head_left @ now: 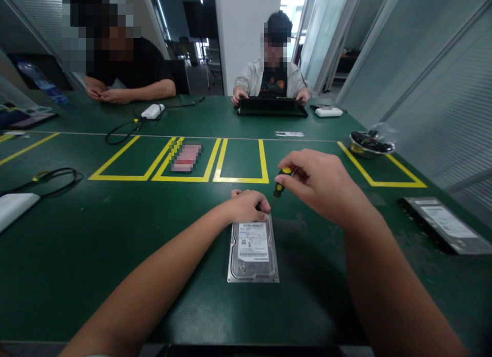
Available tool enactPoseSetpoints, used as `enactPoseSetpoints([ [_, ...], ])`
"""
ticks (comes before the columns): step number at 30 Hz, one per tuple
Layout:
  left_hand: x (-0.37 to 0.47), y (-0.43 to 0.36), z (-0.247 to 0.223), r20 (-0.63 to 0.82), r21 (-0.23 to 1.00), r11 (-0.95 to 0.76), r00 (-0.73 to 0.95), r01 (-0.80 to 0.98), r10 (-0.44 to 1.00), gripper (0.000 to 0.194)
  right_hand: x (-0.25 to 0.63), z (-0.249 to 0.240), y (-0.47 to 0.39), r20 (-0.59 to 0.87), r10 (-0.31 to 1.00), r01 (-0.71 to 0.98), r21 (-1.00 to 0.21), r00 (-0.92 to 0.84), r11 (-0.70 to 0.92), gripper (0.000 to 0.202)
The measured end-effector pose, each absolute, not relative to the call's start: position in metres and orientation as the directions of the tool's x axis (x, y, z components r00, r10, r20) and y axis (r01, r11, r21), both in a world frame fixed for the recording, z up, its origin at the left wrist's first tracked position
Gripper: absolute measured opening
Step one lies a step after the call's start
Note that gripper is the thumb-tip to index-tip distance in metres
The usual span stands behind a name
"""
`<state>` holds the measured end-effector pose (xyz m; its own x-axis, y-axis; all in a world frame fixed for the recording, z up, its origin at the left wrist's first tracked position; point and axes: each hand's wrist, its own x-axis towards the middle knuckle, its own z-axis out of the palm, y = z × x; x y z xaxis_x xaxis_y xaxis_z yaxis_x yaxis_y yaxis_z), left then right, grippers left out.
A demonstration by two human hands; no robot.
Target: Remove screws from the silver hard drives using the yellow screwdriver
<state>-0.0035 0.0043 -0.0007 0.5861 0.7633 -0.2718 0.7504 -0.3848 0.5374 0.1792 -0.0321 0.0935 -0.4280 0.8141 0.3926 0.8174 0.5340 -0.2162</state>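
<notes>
A silver hard drive (252,249) with a white label lies flat on the green table in front of me. My left hand (249,206) rests on its far end, fingers bent; whether they pinch something small there is too hidden to tell. My right hand (319,180) grips a short yellow and black screwdriver (280,187) between thumb and fingers. The screwdriver leans, its shaft pointing down to the drive's far right corner; whether its tip touches a screw cannot be made out.
Another drive (446,221) lies at the right. A metal bowl (371,144) of dark items stands behind it. A pink phone (186,158) lies within yellow tape. White adapters (152,111) and black cables (63,182) are on the table (184,306). Two people sit opposite, one holding a dark tray-like object (272,107).
</notes>
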Motion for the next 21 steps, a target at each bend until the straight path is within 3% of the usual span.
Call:
enactPoseSetpoints([
  [9,-0.003,0.004,0.0,-0.281,0.525,-0.383,0.58,0.76,0.765,0.025,0.177,0.094,-0.032,0.401,0.818,0.831,-0.204,-0.412,0.518,0.013],
  [17,-0.003,0.004,-0.001,-0.272,0.533,-0.379,0.577,0.757,0.77,0.024,0.171,0.085,-0.03,0.472,0.826,0.934,-0.012,-0.31,0.357,0.026],
  [21,-0.003,0.005,-0.002,-0.266,0.541,-0.378,0.579,0.751,0.77,0.024,0.167,0.085,-0.032,0.46,0.839,0.947,0.012,-0.291,0.322,0.028],
])
